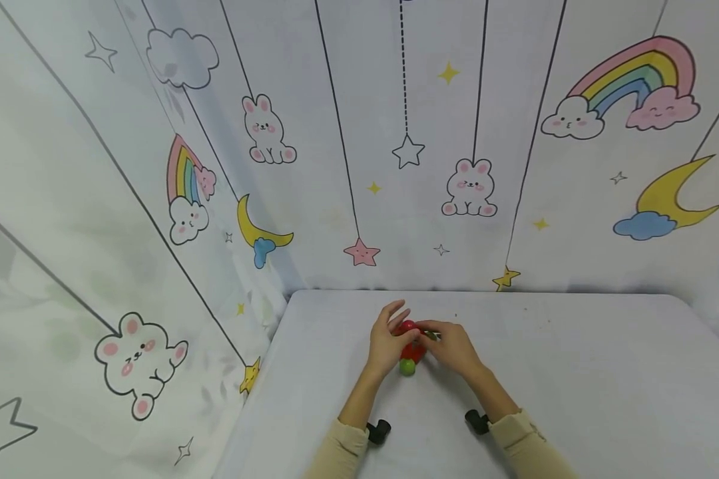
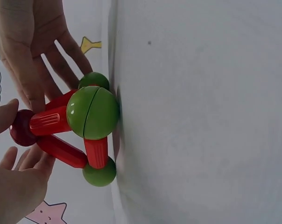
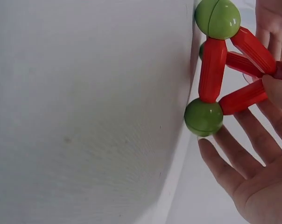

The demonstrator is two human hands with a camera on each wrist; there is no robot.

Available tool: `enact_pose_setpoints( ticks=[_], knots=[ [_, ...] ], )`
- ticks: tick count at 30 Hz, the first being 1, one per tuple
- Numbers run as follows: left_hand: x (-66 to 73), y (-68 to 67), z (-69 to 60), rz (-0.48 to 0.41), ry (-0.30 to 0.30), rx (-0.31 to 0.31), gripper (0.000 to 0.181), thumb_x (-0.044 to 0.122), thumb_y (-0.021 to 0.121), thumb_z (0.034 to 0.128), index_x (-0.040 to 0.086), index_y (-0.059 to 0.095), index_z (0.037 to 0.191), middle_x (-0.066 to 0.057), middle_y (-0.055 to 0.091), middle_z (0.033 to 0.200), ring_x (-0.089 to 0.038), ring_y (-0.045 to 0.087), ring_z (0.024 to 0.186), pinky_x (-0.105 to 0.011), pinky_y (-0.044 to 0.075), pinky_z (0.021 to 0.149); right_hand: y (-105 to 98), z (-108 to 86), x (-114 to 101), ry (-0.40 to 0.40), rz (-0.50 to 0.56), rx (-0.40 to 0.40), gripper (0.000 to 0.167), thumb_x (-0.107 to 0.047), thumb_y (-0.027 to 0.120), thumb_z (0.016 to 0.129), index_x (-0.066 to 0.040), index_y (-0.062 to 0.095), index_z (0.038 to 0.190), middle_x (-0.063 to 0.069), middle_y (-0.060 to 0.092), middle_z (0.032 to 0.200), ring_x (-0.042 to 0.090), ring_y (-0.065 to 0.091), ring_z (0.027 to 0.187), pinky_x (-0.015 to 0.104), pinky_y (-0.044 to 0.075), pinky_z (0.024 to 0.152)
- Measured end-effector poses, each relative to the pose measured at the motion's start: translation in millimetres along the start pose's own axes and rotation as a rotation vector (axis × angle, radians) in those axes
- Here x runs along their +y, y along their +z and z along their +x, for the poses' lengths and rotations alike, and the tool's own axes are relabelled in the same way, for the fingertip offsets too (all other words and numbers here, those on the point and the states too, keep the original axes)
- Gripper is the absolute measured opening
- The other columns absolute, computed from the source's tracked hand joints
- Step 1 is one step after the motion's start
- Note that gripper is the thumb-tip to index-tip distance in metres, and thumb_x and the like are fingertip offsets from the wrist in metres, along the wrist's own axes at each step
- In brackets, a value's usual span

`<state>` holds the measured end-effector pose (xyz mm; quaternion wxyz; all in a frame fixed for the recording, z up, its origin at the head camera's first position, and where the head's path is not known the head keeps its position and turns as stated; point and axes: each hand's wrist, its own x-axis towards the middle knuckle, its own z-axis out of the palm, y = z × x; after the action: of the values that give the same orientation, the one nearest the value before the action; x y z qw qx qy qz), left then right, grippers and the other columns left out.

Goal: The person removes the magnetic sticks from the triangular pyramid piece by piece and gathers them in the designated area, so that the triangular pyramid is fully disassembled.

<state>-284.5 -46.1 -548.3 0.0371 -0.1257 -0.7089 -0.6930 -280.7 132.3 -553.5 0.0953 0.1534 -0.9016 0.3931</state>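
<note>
A small ball-and-rod toy pyramid [image 1: 415, 352] stands on the table between both hands. Its thick red rods [image 3: 212, 70] join green balls [image 2: 96, 113] at the base, and a dark red ball [image 2: 22, 128] caps the top. The left hand [image 1: 385, 344] holds the top, its thumb against the red ball and other fingertips beside a sloping rod. From the other side, the right hand [image 1: 455, 349] grips near the same top ball, thumb on a sloping rod; its remaining fingers spread behind the pyramid, one fingertip close to a green ball. Part of the pyramid is hidden by the hands in the head view.
The white table [image 1: 575, 372] extends around the hands, with a few tiny specks toward its far side. A white curtain [image 1: 335, 199] printed with rabbits, stars, moons and rainbows hangs behind and to the left. Black wrist cameras [image 1: 379, 432] sit under both forearms.
</note>
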Motion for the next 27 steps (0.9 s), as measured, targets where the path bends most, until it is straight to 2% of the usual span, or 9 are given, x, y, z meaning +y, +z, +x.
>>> enact_pose_setpoints(
  ticks=[9, 16, 19, 27],
  knots=[
    [-0.7, 0.7, -1.7, -0.012, 0.027, -0.009, 0.074, -0.009, 0.076, 0.0893, 0.028, 0.053, 0.149, -0.002, 0.054, 0.153, -0.025, 0.064, 0.129, -0.031, 0.057, 0.094, 3.3, -3.5, -2.0, -0.06, -0.052, 0.028, 0.032, -0.025, 0.078, 0.095, -0.01, 0.078, 0.123, 0.008, 0.078, 0.113, 0.031, 0.073, 0.106, 0.054, 0.058, 0.091],
    [0.4, 0.4, -1.6, -0.035, 0.038, -0.02, 0.077, -0.012, 0.072, 0.0904, 0.029, 0.05, 0.152, -0.013, 0.064, 0.142, -0.031, 0.065, 0.127, -0.032, 0.058, 0.092, 3.2, -2.8, -1.0, -0.086, -0.052, 0.049, 0.031, -0.027, 0.079, 0.094, -0.011, 0.08, 0.12, 0.008, 0.079, 0.109, 0.032, 0.074, 0.103, 0.054, 0.059, 0.087],
    [1.3, 0.9, -1.1, -0.032, 0.035, -0.01, 0.077, -0.012, 0.073, 0.0903, 0.029, 0.05, 0.152, -0.016, 0.069, 0.134, -0.03, 0.067, 0.124, -0.032, 0.058, 0.091, 3.4, -1.6, 0.1, -0.095, -0.043, 0.058, 0.03, -0.024, 0.08, 0.094, -0.011, 0.079, 0.12, 0.009, 0.079, 0.111, 0.033, 0.074, 0.105, 0.055, 0.059, 0.088],
    [1.2, -0.8, 1.5, -0.02, 0.023, 0.014, 0.076, -0.01, 0.073, 0.0913, 0.031, 0.05, 0.151, -0.014, 0.073, 0.128, -0.02, 0.071, 0.117, -0.03, 0.059, 0.091, 3.0, 0.2, 1.5, -0.08, -0.033, 0.073, 0.029, -0.02, 0.079, 0.095, -0.01, 0.079, 0.122, 0.009, 0.078, 0.115, 0.033, 0.073, 0.11, 0.054, 0.058, 0.092]
  ],
)
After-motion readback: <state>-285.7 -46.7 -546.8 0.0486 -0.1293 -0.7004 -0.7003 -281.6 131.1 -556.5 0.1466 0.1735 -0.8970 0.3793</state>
